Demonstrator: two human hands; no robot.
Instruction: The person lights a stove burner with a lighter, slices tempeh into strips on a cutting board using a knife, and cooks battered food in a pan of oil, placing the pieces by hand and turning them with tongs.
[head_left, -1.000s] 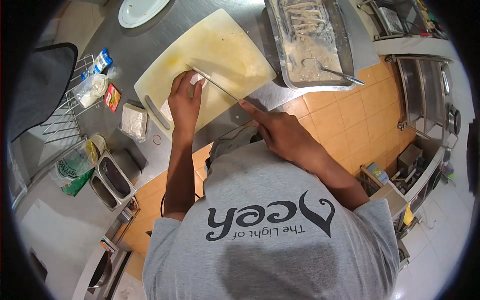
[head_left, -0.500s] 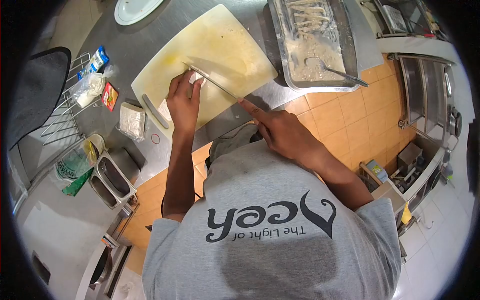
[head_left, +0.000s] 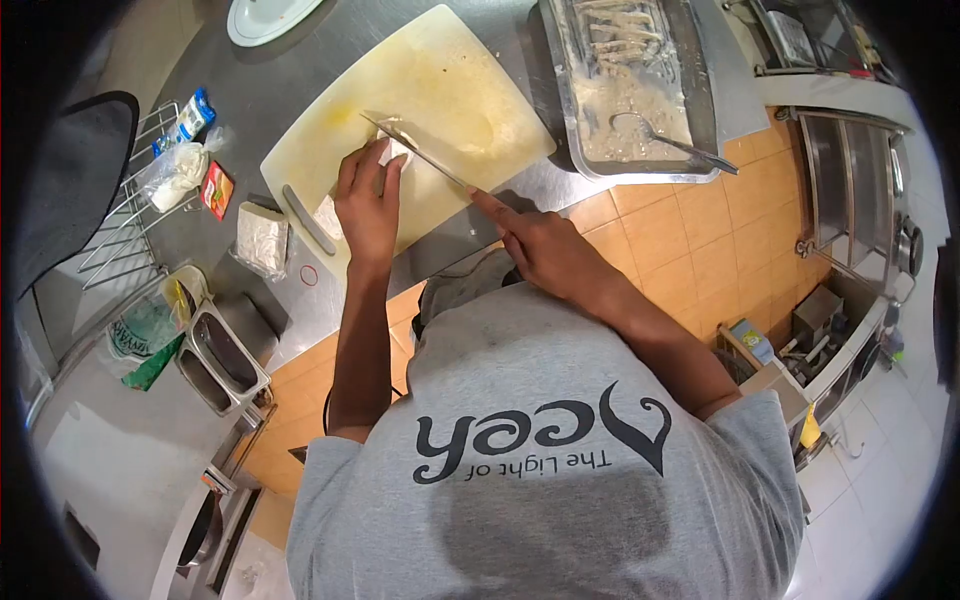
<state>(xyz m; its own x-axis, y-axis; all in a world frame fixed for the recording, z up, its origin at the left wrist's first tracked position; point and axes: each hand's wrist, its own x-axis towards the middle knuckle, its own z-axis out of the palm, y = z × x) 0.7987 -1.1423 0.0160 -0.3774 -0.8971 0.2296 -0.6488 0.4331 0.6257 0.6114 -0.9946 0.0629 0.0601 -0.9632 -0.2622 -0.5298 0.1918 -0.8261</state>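
A pale block that looks like tempeh (head_left: pixel 397 152) lies on the white chopping board (head_left: pixel 460 85). My left hand (head_left: pixel 368 205) grips it from the near side, fingers bent and partly covering it. In my right hand (head_left: pixel 545 250) is a knife (head_left: pixel 430 161), held by its handle with the index finger stretched along it. The blade crosses the board diagonally at the block's far edge; whether it has cut in, I cannot tell. Another pale piece (head_left: pixel 327 216) lies by my left wrist, partly hidden, near the board's grey handle slot (head_left: pixel 308 220).
A metal tray (head_left: pixel 708 120) of pale batter with strips and a spoon (head_left: pixel 690 152) stands right of the board. To the left are a plastic-wrapped block (head_left: pixel 262 240), a red packet (head_left: pixel 217 190) and a wire rack (head_left: pixel 110 240). A white plate (head_left: pixel 265 20) sits at the back.
The knife and my right hand have shifted slightly left, with the blade tip a little farther away. My left hand stays on the block.
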